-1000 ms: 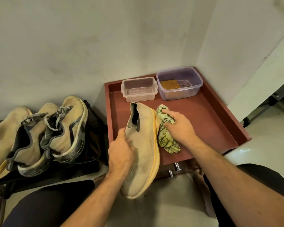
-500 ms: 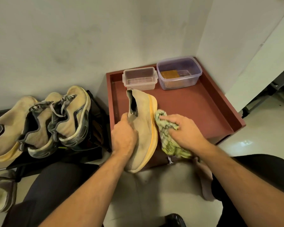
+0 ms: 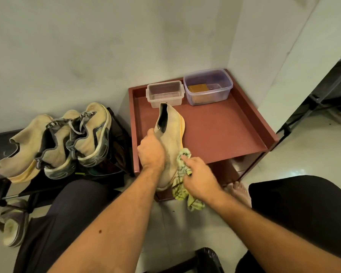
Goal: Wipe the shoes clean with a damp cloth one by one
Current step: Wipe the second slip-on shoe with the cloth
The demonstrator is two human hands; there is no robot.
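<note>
Shoe [image 3: 170,134]: beige knit slip-on with a yellow sole, held on edge over the near left corner of the tabletop [image 3: 220,131], heel and opening toward the far rim, toe projecting past the near edge. Left hand [image 3: 151,152] clamped around the upper at mid-length; this likely steadies the shoe and turns its sole side toward the other hand. Right hand [image 3: 200,180] closed on the cloth [image 3: 182,174], a crumpled green-and-white check rag pressed against the sole edge near the toe, the loose end hanging below the near edge. Judged step: wiping the toe end of the sole, this shoe in progress.

Tabletop: red-brown, raised rim on the left, far and right sides, near edge open, which lets the toe overhang.

Clear box [image 3: 165,93]: far edge, left of centre, lidless, apparently empty.

Purple tub [image 3: 208,86]: far right corner, touching or just beside the clear box, holding a brown block; whether there is water in it cannot be told.

Other shoes [image 3: 53,140]: three on a dark rack [image 3: 118,154] left of the tabletop, leaning together, presumably waiting their turn or already wiped.

Slipper [image 3: 12,225]: on the floor under the rack.
</note>
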